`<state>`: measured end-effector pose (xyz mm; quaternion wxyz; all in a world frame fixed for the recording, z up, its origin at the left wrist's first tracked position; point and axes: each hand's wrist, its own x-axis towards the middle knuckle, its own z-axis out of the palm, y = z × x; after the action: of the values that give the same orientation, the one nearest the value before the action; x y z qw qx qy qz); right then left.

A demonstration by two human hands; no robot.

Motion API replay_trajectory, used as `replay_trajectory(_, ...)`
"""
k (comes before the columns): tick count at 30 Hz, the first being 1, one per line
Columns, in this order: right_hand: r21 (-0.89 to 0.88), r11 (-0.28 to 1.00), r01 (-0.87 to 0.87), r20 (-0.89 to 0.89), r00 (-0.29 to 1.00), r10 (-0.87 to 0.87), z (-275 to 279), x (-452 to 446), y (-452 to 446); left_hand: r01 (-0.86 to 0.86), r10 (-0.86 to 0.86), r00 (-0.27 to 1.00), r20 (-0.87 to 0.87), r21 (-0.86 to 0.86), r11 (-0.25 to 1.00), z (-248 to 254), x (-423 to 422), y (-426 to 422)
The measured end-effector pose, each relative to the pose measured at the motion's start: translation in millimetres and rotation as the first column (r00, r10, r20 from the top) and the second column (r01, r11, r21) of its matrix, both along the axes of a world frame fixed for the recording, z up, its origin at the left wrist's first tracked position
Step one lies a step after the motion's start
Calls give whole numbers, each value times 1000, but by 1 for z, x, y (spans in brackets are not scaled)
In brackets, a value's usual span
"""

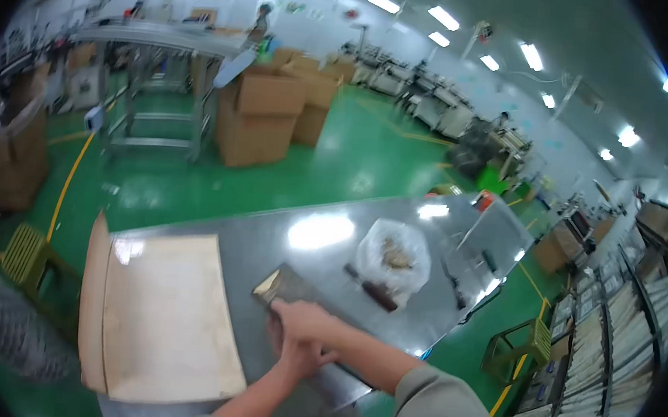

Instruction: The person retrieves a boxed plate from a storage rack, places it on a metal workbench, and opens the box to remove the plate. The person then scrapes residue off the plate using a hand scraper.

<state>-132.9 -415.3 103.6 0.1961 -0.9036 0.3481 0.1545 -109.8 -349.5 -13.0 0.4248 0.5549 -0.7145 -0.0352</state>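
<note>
Toward the near edge of the shiny grey metal tabletop (265,238), a flat dark-grey bar with tan end (293,284), the person's right hand (303,320) bent over it, left hand (303,355) crossed beneath, whether either grips one cannot tell.

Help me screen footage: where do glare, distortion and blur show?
Head view: glare whitens the metal table left of the plastic bag; head view: the rack at right bows and corners go black; head view: far machines look soft, the right hand slightly so.
</note>
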Motion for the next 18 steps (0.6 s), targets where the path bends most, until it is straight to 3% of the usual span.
replay_trajectory(3, 64, 993, 102, 44, 993, -105, 7, 15, -4, -101, 75, 960, 269, 87, 991, 8, -1, 7)
replay_trajectory(4, 45, 993, 112, 107, 987, -116, 1, 18, -4, -23, 10, 992, 129, 102, 994, 3, 0, 4)
replay_trajectory(5, 15, 996, 84, 131, 988, -86, -5, 14, -4, -66, 70, 983, 170, -31, 997, -2, 0, 3)
replay_trajectory(6, 3, 995, 104, 72, 992, -104, 0, 13, 1, -21, 18, 996, 92, 35, 999, 3, 1, 3)
replay_trajectory(8, 11, 998, 56, -6, 998, -56, 12, 3, 10, -6, 8, 999, 47, -31, 999, 9, 1, 4)
replay_trajectory(10, 12, 999, 39, -31, 999, -38, 7, 2, 8, -91, 95, 980, 174, -32, 995, 20, 0, 11)
replay_trajectory(11, 30, 995, 98, 19, 995, -99, 5, 7, 7, -39, 40, 997, 68, -23, 999, 12, 0, 6)
replay_trajectory(12, -31, 995, 91, 202, 976, -83, -1, 10, 7, -61, 62, 992, 110, -10, 998, 8, -1, 7)
replay_trajectory(13, -13, 993, 113, 164, 980, -110, -1, 16, 6, -83, 102, 970, 219, -95, 992, 5, 2, 5)
replay_trajectory(16, -16, 997, 72, 89, 994, -70, -10, 8, 0, 10, -12, 999, 32, 76, 997, -1, 1, 5)
replay_trajectory(18, -32, 998, 49, 77, 996, -46, -13, 7, -1, -8, 8, 1000, 26, 17, 1000, -4, 2, -1)
